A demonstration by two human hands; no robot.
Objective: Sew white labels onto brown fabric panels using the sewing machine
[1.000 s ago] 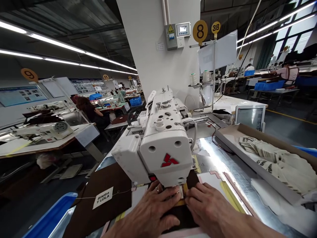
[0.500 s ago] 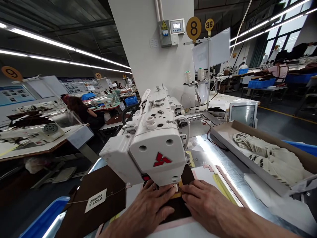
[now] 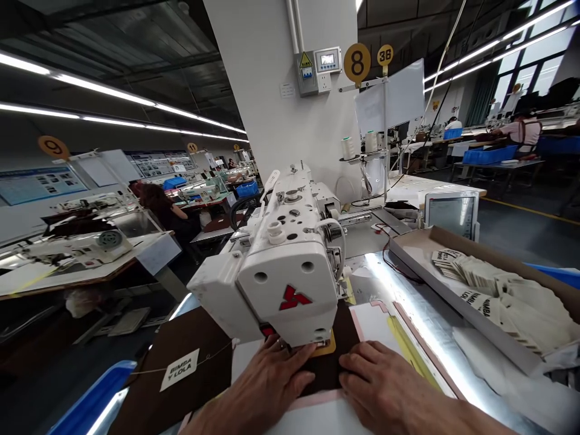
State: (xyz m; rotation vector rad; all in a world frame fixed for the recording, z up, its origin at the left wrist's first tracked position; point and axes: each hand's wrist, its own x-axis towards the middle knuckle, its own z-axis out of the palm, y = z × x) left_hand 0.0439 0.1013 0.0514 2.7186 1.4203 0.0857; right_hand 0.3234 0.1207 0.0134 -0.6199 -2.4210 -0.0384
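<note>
The left hand [image 3: 256, 386] and right hand [image 3: 380, 386] lie flat on a dark brown panel [image 3: 328, 368], probably leather. Their fingers [image 3: 362, 356] are slightly spread and pressing down, with a gap between the two hands; neither hand is closed around anything. A metal ring [image 3: 283, 344] sits on one left finger. Just ahead of the fingertips, a small tan patch [image 3: 327, 345] lies on the panel, right under the nose of a white industrial sewing machine head [image 3: 287, 284]. The head carries a red three-diamond Mitsubishi logo [image 3: 295, 298].

The panel rests on a pale template [image 3: 376, 326] with pink edging and a yellow strip, on a shiny metal bench [image 3: 389, 284]. Left of the left hand's fingers lies a second dark brown panel [image 3: 190, 338], with a white tag [image 3: 180, 369] tied to it by a thin thread and printed "BIMBA Y LOLA".

Right of the right hand's fingers stands a shallow cardboard tray [image 3: 457, 299]. It holds overlapping rows of cream labels [image 3: 471, 272], several printed in black with a legible "BIMBA" [image 3: 480, 300]. Beyond the fingers, past the tray, stands a control touchscreen [image 3: 452, 214]. Far ahead, two thread cones [image 3: 357, 145] sit on a stand beside a white pillar bearing round signs reading "8" [image 3: 356, 62] and "36" [image 3: 385, 55].
</note>
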